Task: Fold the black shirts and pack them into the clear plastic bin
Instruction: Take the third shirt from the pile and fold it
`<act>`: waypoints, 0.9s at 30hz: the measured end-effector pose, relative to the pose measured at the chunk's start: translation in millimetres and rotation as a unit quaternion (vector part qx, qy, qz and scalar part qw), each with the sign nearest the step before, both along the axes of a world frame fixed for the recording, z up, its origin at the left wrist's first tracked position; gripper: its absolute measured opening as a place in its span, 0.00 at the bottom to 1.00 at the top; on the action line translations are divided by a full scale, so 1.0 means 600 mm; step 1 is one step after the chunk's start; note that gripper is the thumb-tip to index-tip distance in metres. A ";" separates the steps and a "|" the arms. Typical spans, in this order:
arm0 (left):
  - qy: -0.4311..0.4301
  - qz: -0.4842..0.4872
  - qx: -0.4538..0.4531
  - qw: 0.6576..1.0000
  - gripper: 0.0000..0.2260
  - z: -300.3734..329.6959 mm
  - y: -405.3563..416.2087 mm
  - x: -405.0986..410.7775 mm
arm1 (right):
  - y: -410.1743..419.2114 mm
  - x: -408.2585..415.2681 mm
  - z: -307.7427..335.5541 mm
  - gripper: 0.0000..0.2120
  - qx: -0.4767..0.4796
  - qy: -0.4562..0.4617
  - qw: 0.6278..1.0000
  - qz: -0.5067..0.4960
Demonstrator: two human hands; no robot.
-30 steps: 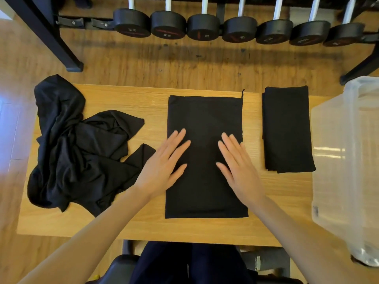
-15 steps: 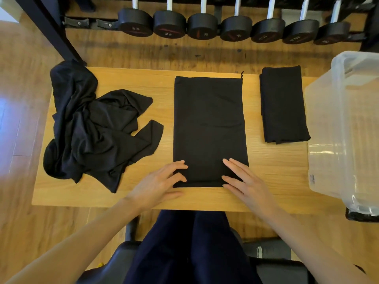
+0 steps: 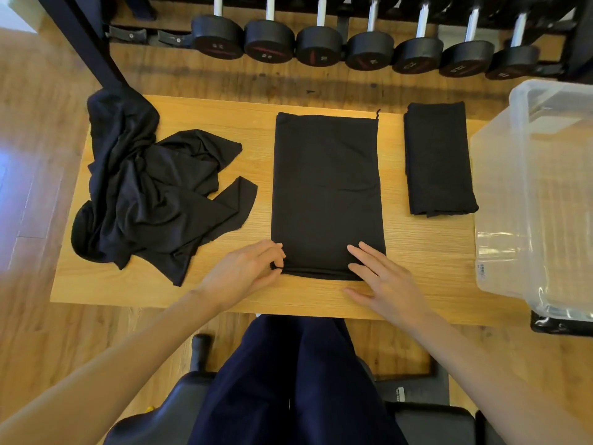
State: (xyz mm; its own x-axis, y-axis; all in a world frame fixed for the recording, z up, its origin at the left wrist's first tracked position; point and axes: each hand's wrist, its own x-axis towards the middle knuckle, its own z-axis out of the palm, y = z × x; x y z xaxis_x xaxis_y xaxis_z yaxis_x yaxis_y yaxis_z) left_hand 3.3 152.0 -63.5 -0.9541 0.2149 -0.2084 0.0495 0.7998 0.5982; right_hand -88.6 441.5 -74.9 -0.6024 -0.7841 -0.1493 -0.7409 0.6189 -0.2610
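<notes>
A black shirt (image 3: pixel 325 194), folded into a long flat rectangle, lies in the middle of the wooden table (image 3: pixel 224 293). My left hand (image 3: pixel 247 271) pinches its near left corner between thumb and fingers. My right hand (image 3: pixel 382 277) rests on the near right corner with its fingers fairly straight. A smaller folded black shirt (image 3: pixel 438 159) lies to the right. A crumpled heap of black shirts (image 3: pixel 147 194) covers the table's left side. The clear plastic bin (image 3: pixel 539 200) stands at the right edge of the table and holds nothing I can see.
A rack of black dumbbells (image 3: pixel 369 49) runs along the floor behind the table, with a black rack leg (image 3: pixel 86 46) at the far left corner. My legs and a dark seat (image 3: pixel 288 396) are below the table's near edge. Wooden floor surrounds the table.
Both hands slid from the middle of the shirt down to its near edge. The left fingers curled to pinch the near left corner.
</notes>
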 end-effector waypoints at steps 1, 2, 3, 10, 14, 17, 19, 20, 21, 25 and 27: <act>-0.027 0.017 0.011 0.999 0.06 0.008 -0.002 -0.006 | -0.006 0.001 0.005 0.22 0.007 0.005 1.000 -0.006; -0.057 0.031 0.017 0.998 0.04 0.017 -0.004 -0.014 | -0.013 0.002 0.008 0.21 0.007 0.012 1.000 -0.016; -0.084 0.038 0.014 0.996 0.03 0.025 -0.007 -0.024 | -0.019 0.002 0.009 0.20 0.001 0.019 0.999 -0.031; -0.155 0.056 0.063 0.984 0.04 0.064 -0.020 -0.108 | -0.035 -0.050 0.026 0.13 -0.033 -0.035 0.993 -0.110; -0.162 0.114 0.099 0.975 0.05 0.063 -0.030 -0.147 | -0.048 -0.119 0.074 0.02 -0.111 -0.294 0.926 -0.209; -0.156 0.182 0.101 0.966 0.07 0.050 -0.036 -0.171 | -0.057 -0.172 0.081 0.05 -0.153 -0.385 0.871 -0.262; -0.154 0.227 0.115 0.955 0.09 0.040 -0.033 -0.182 | -0.062 -0.198 0.069 0.08 -0.155 -0.405 0.850 -0.299; -0.156 0.244 0.116 0.950 0.10 0.034 -0.031 -0.186 | -0.064 -0.206 0.060 0.09 -0.151 -0.399 0.850 -0.309; -0.163 0.257 0.111 0.946 0.11 0.029 -0.028 -0.193 | -0.067 -0.214 0.051 0.09 -0.148 -0.392 0.852 -0.314; -0.185 0.342 0.172 0.905 0.19 0.011 -0.022 -0.197 | -0.076 -0.211 0.019 0.13 -0.147 -0.359 0.854 -0.347; -0.173 0.318 0.124 0.924 0.18 -0.001 -0.019 -0.191 | -0.081 -0.207 0.006 0.18 -0.141 -0.325 0.867 -0.351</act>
State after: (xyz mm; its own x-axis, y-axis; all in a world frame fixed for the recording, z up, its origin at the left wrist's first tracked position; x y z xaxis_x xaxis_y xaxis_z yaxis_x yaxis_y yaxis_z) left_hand -111.5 140.8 -64.1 -0.7894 -0.2846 -0.5440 -0.6119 0.4370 0.6593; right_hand -212.7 393.1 -71.2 -0.8061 -0.3195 -0.4981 0.1517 0.7020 -0.6958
